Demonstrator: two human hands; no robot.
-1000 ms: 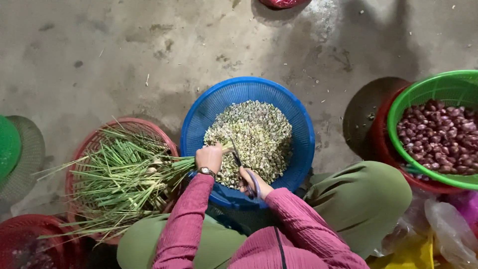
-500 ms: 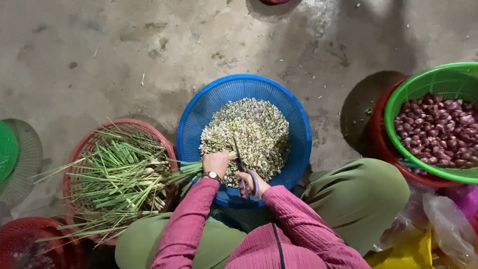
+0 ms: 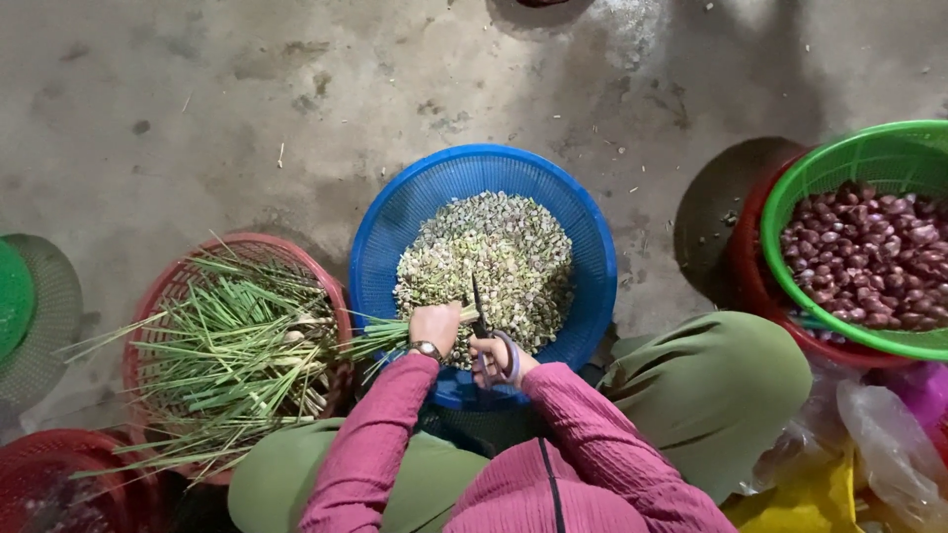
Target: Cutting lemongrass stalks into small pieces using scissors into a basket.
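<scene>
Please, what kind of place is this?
Probably a market or food-preparation area: a bare concrete floor, a red basket of green stalks, a blue basket of cut pieces, and a green basket of shallots.

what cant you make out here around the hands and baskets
- Head view: scissors blade tips, too thin to tell open from closed.
- Stalk ends in the left hand, covered by its fingers.
- Green basket of shallots, cut off by the right edge.
- Blue basket near rim, hidden by the arms.
</scene>
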